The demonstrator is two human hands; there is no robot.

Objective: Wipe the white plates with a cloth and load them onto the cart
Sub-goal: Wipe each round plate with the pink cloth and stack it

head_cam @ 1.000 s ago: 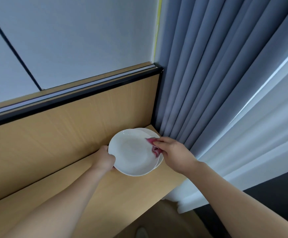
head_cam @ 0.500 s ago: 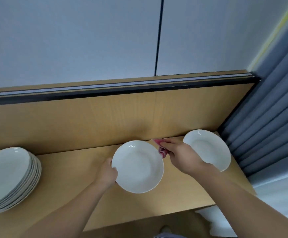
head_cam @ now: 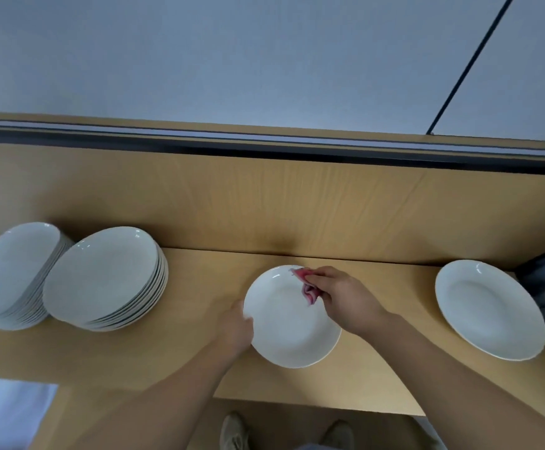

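At the far left of the wooden shelf (head_cam: 173, 362), two stacks of white plates are sitting side by side: one stack (head_cam: 11, 274) cut by the frame edge, the second stack (head_cam: 105, 280) just right of it. Near the middle, the left hand (head_cam: 237, 329) is gripping the left rim of a single white plate (head_cam: 290, 332), while the right hand (head_cam: 345, 300) is pinching a red cloth (head_cam: 306, 287) against the plate's far-right inner face. Well apart at the right end, another plate (head_cam: 488, 310) is lying alone.
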